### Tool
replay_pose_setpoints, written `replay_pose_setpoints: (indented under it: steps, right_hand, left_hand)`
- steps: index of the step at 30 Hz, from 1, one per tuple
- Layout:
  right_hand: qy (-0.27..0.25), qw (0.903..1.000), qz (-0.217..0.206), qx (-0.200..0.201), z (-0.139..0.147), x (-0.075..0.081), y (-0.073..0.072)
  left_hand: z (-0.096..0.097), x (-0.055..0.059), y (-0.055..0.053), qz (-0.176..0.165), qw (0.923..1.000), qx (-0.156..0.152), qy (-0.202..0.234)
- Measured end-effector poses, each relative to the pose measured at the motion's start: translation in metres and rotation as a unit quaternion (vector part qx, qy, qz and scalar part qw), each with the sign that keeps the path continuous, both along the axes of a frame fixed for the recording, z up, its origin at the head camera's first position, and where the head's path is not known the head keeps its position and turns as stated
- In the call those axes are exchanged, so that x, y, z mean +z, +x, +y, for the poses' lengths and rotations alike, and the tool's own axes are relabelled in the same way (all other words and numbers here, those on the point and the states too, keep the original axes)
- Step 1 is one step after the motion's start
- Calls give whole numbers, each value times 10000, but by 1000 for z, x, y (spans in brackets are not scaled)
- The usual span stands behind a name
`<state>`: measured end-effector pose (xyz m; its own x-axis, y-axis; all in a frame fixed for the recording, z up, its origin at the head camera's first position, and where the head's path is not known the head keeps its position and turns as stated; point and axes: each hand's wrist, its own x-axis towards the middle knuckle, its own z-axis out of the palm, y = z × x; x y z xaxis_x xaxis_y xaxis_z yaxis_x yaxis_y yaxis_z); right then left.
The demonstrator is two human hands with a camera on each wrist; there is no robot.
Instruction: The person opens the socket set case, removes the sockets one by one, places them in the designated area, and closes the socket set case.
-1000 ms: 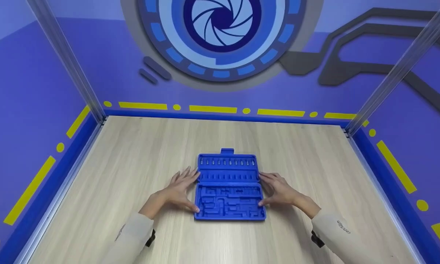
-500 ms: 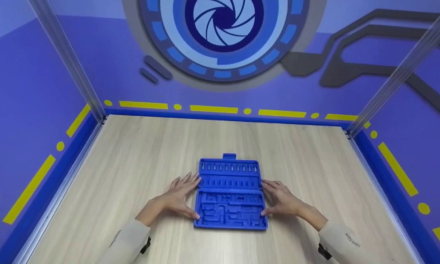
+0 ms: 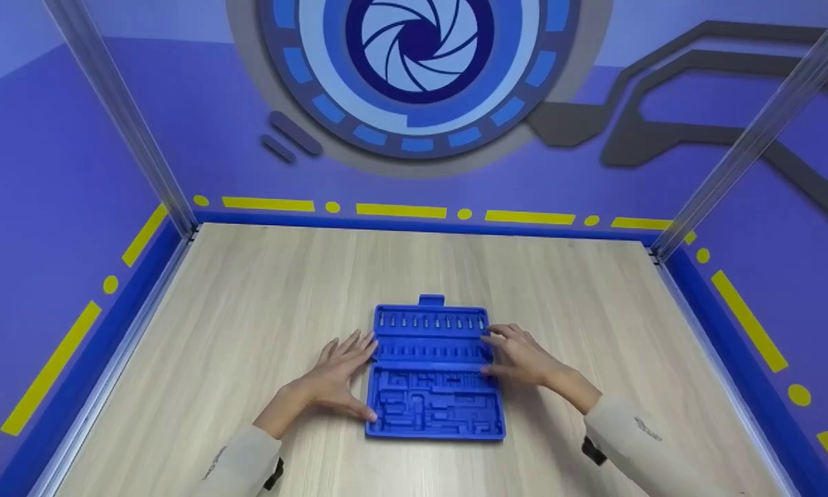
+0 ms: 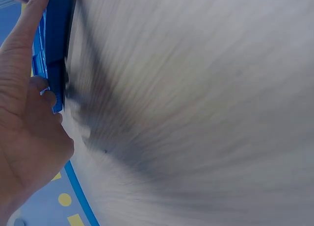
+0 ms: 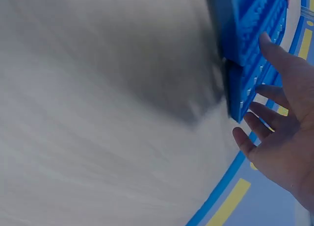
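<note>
An opened blue plastic tool case (image 3: 431, 365) lies flat on the wooden table, its lid half on the far side. Small metal bits (image 3: 437, 322) stand in a row along the lid's far edge; the near half shows moulded recesses. My left hand (image 3: 332, 379) rests along the case's left side, fingers spread and thumb at the near half's rim. Over the right edge, around the hinge, my right hand (image 3: 524, 357) has its fingers spread and gently bent. In the right wrist view, the right thumb (image 5: 274, 52) overlaps the case and nothing lies in the palm.
The light wooden tabletop (image 3: 282, 276) surrounds the case. Blue walls (image 3: 414, 186) with yellow marks enclose the back and sides, and metal posts (image 3: 127, 110) stand at the far corners. A latch tab (image 3: 431, 299) juts from the lid's far edge.
The case has slid slightly nearer in the head view. My right hand has left the case's right side and shifted up and inward over its edge. My left hand keeps its place beside the case.
</note>
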<state>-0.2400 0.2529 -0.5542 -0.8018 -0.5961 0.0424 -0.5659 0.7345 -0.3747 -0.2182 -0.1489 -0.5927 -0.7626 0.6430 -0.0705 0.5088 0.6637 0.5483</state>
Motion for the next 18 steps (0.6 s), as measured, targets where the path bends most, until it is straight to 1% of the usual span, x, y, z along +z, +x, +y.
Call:
replay_pose_setpoints:
  steps: [2,5,8,12,15,18]
  right_hand:
    - [-113,9999,40,79,-10,2,-10]
    - [-388,9990,-130,185,-30,2,-23]
    - [-730,9963,-288,343,-55,-3,-34]
    - [-1175,9901,-499,574,-92,-13,-45]
    - [-1430,9859,-710,491,-116,-18,-51]
    - [-1687,9814,-891,215,-137,-19,-55]
  left_hand:
    - [0,0,0,33,10000,16,-22]
    - [1,0,-1,47,10000,9,-36]
    - [1,0,-2,45,10000,-2,-56]
    - [-1,-1,-1,95,9999,41,-74]
    - [-1,-3,-2,176,9998,43,-53]
    - [-1,-4,-1,185,9998,41,-25]
